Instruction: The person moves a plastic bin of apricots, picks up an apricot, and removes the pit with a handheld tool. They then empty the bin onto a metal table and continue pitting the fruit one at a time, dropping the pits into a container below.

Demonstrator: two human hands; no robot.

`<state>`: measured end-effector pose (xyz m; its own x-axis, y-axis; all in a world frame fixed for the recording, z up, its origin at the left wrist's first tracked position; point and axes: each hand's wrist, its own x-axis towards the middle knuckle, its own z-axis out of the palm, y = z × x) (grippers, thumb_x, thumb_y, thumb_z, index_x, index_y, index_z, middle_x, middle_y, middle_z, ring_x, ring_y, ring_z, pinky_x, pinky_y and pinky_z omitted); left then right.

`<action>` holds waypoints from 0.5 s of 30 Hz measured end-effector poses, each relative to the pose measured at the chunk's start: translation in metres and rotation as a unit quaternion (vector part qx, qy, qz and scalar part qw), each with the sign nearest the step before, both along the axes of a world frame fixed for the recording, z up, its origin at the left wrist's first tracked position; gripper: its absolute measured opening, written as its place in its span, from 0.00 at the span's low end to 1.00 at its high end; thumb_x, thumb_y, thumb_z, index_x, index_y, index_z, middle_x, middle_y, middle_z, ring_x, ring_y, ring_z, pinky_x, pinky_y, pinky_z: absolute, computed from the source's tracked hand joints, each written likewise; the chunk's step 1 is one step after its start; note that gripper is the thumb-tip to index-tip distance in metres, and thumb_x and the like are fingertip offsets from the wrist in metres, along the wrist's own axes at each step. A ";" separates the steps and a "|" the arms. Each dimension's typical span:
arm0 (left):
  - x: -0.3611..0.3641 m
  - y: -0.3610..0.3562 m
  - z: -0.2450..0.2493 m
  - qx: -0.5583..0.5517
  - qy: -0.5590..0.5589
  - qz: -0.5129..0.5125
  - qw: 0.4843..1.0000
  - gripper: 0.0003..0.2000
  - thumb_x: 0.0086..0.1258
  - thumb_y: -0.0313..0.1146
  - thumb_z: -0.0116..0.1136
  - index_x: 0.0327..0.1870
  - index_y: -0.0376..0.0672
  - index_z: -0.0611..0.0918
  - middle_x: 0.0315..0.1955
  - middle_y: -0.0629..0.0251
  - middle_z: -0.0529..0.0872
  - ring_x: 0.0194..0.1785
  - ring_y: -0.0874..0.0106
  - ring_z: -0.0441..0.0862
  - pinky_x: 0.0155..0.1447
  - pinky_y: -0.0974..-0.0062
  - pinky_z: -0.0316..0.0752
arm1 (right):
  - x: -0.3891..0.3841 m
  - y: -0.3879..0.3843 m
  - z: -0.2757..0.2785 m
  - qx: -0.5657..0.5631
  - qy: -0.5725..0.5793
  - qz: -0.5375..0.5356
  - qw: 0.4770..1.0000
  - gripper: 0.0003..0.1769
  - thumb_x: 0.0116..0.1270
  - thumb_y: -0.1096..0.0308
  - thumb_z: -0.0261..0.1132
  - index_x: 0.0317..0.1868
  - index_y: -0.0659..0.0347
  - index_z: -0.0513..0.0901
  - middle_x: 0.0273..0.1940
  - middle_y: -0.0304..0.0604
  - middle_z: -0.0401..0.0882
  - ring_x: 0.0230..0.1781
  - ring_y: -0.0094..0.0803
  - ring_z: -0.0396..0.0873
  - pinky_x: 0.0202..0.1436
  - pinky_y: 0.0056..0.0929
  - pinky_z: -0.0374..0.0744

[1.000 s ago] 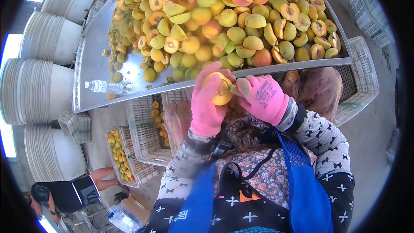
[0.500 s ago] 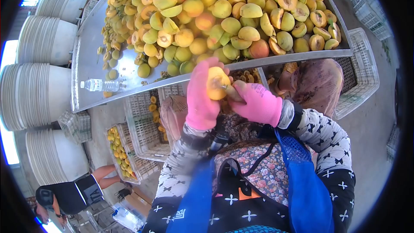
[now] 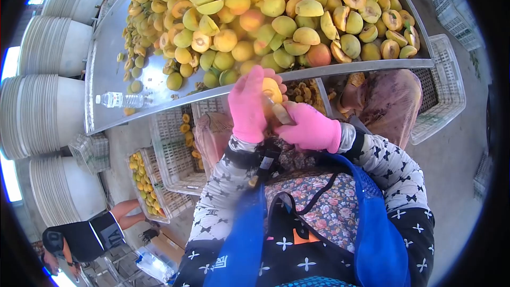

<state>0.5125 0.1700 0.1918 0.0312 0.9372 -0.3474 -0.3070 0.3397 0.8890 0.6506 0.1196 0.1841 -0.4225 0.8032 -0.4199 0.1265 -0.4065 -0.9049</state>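
My left hand, in a pink glove, is closed around a peach half with its orange-yellow cut flesh turned toward my right hand. My right hand, gloved in pink as well, grips a short pale tool whose tip is at the cut face. I cannot tell what kind of tool it is. Both hands are just in front of the metal table's near edge. Beyond them lies a big heap of peaches, many of them halved with red-brown centres.
A clear plastic bottle lies at the table's left. Below stand white plastic crates, one with peach halves. Another crate sits to the right. Large stacked white tubs line the left side. A person is at lower left.
The peach half has tilted in my left hand, and its cut face shows less. My right hand with the tool has shifted slightly down and left.
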 end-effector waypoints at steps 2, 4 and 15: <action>-0.002 -0.006 -0.013 0.080 0.035 0.008 0.996 0.13 0.77 0.37 0.54 0.43 0.33 0.81 0.36 0.56 0.86 0.34 0.69 0.85 0.37 0.74 0.83 | -0.001 -0.003 -0.007 -0.067 0.107 0.031 0.992 0.13 0.64 0.63 0.63 0.40 0.65 0.75 0.25 0.40 0.76 0.18 0.28 0.76 0.19 0.28 0.73; -0.005 -0.004 -0.031 0.209 0.114 0.001 0.971 0.14 0.76 0.39 0.55 0.43 0.33 0.81 0.35 0.55 0.86 0.33 0.68 0.85 0.36 0.73 0.84 | 0.003 -0.001 -0.008 -0.106 0.189 0.042 0.975 0.11 0.63 0.64 0.63 0.39 0.63 0.76 0.24 0.38 0.75 0.17 0.25 0.75 0.17 0.24 0.70; -0.132 -0.007 0.054 0.018 0.400 -0.224 0.889 0.14 0.70 0.35 0.63 0.48 0.34 0.85 0.33 0.65 0.87 0.38 0.78 0.81 0.44 0.80 0.76 | 0.038 -0.006 -0.023 0.085 -0.058 0.208 0.973 0.13 0.64 0.61 0.64 0.42 0.61 0.78 0.24 0.44 0.80 0.23 0.37 0.80 0.27 0.33 0.77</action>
